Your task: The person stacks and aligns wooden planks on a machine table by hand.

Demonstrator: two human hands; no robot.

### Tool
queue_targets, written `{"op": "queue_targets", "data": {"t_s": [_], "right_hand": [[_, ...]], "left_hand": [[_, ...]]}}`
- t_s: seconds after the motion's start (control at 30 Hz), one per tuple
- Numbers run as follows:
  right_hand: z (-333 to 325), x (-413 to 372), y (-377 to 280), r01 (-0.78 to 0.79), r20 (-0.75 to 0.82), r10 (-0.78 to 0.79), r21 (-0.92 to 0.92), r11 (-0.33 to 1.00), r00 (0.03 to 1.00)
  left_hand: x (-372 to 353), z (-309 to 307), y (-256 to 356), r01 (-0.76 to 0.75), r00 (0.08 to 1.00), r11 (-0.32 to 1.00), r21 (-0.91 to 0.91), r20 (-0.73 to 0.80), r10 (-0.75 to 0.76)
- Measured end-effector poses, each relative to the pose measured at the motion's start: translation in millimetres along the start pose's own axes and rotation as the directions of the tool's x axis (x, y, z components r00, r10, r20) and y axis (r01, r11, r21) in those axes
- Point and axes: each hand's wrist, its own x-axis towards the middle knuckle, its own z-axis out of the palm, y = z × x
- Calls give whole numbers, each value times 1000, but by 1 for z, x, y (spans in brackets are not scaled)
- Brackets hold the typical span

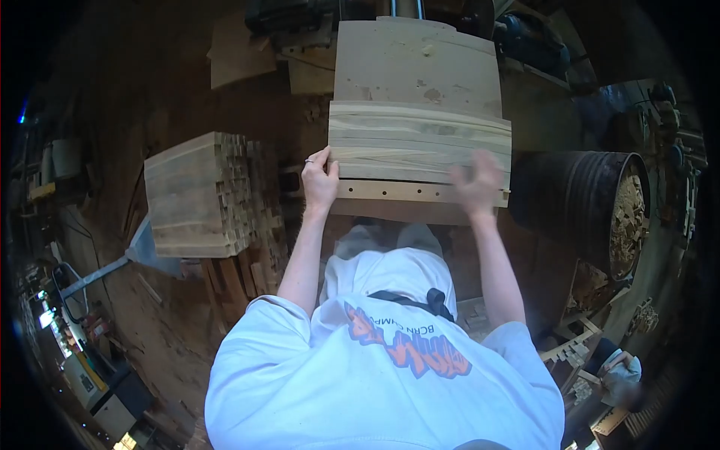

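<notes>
Touching wood strips at left end, left hand part-curled, can't tell if gripping. Right hand open, blurred, over strips' near right corner. Strips on worktop, beside holed rail along near edge.

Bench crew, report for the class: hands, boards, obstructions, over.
Left hand at boards' near left corner. Right hand, motion-blurred, at near right; contact unclear. Boards lying side by side, drilled strip in front. No obstruction seen on boards.

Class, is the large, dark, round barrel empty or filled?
Not empty: the dark barrel shows pale wood scraps in its open mouth; how deep, I cannot tell.
</notes>
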Motion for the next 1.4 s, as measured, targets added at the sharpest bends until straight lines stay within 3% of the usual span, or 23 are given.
{"op": "queue_targets", "data": {"t_s": [0.07,0.13,0.2,0.33,0.5,0.53,0.6,0.67,0.7,0.73,0.8,0.87,0.9,1.0,1.07,1.1,1.13,1.2,1.23,1.27,1.33,1.37,1.4], "right_hand": [[-5,-5,62,-454,-184,424,-174,874,887],[-17,-8,98,-682,210,655,95,725,726],[-23,-8,99,-632,217,605,89,770,766],[-44,-4,84,-623,301,568,128,772,766],[-55,1,81,-582,328,512,164,797,794],[-57,5,76,-574,346,491,197,795,799],[-44,2,88,-562,304,485,268,782,820],[-25,8,106,-470,123,456,323,821,881],[-25,19,107,-442,156,413,301,845,897],[-32,32,101,-441,156,413,302,845,897],[-43,56,90,-537,321,460,220,814,828],[-30,59,94,-513,264,462,174,841,847],[-29,60,89,-540,244,499,147,828,832],[-24,74,80,-538,202,513,99,837,834],[-6,78,84,-523,67,520,158,837,852],[-21,90,71,-562,258,519,132,817,815],[-23,88,57,-558,249,519,125,820,818],[-24,71,21,-165,-124,163,-6,986,979],[-15,51,6,74,-26,-72,65,995,997],[-4,29,-11,296,56,-308,156,942,950],[3,2,-52,399,231,-428,162,903,874],[6,2,-53,401,245,-426,150,904,871],[10,9,-52,409,285,-431,139,902,856]], "left_hand": [[-12,-7,4,301,954,924,-237,70,-293],[-24,-11,0,294,956,934,-205,39,-292],[-25,-14,3,278,958,960,-25,88,-275],[-28,-12,2,330,942,943,-35,80,-326],[-32,-3,0,258,966,964,66,-27,-257],[-31,-4,6,318,948,948,28,-5,-318],[-26,-9,17,393,919,919,16,33,-393],[-25,0,1,373,928,927,-35,-2,-373],[-18,2,2,372,928,927,-37,-7,-373],[-9,5,4,364,930,929,-61,-34,-366],[10,10,4,347,934,934,-90,-57,-352],[30,16,3,311,951,946,-92,31,-309],[36,14,9,313,949,950,7,44,-313],[45,17,12,303,952,951,54,18,-305],[57,21,2,306,952,952,23,7,-306],[61,24,-1,298,955,955,2,1,-298],[64,19,7,296,955,955,-10,3,-296],[68,9,21,320,943,944,-75,127,-309],[61,22,12,132,989,991,-26,-68,-133],[56,11,44,-27,992,993,112,-122,41],[51,17,82,-333,942,943,-24,-54,331],[47,30,91,-423,904,904,-69,40,426],[48,42,100,-412,909,908,-80,29,415]]}}
